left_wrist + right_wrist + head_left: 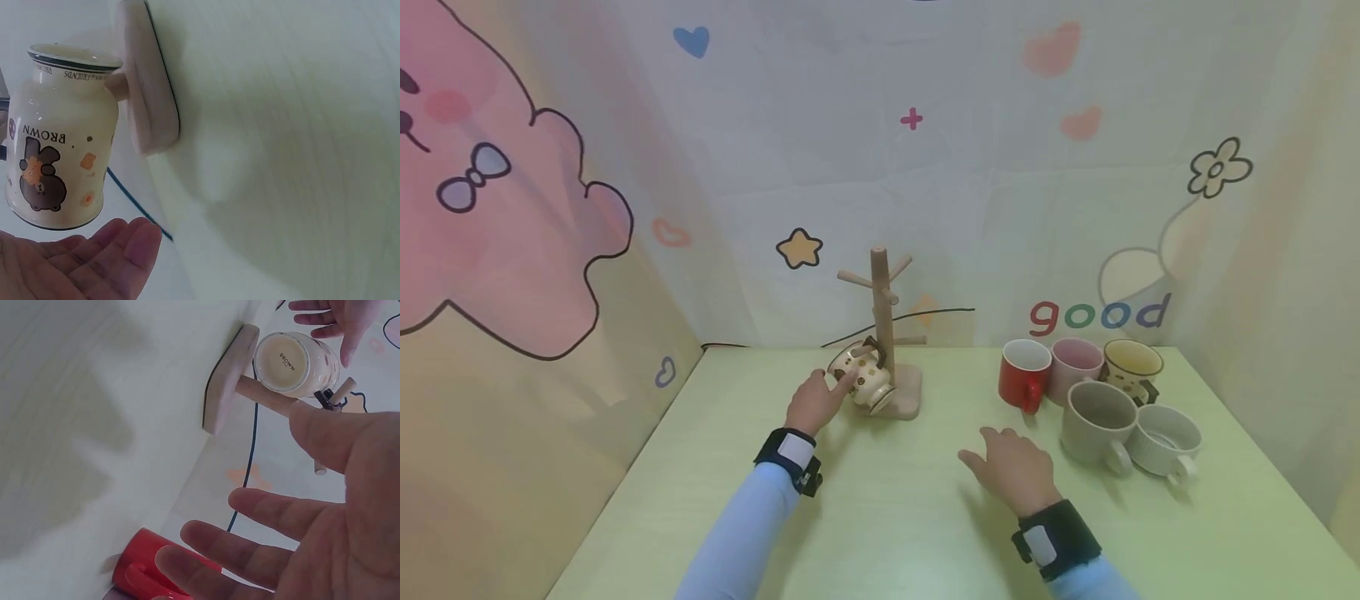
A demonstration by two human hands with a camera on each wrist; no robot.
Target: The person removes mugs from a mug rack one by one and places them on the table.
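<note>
A cream mug with a bear print and dark handle hangs tilted from a peg of the wooden mug tree. Its lettering reads "BROWN" in the left wrist view. Beside the mug is my left hand, with fingers loosely extended and a small gap from the mug's body. My right hand hovers over the table to the right of the tree, fingers spread and holding nothing. Nearest to it stand a red mug and a large grey-beige mug.
Also grouped at the right are a pink mug, a yellowish mug with a dark handle, and a low white cup. A printed cloth backs the pale green table.
</note>
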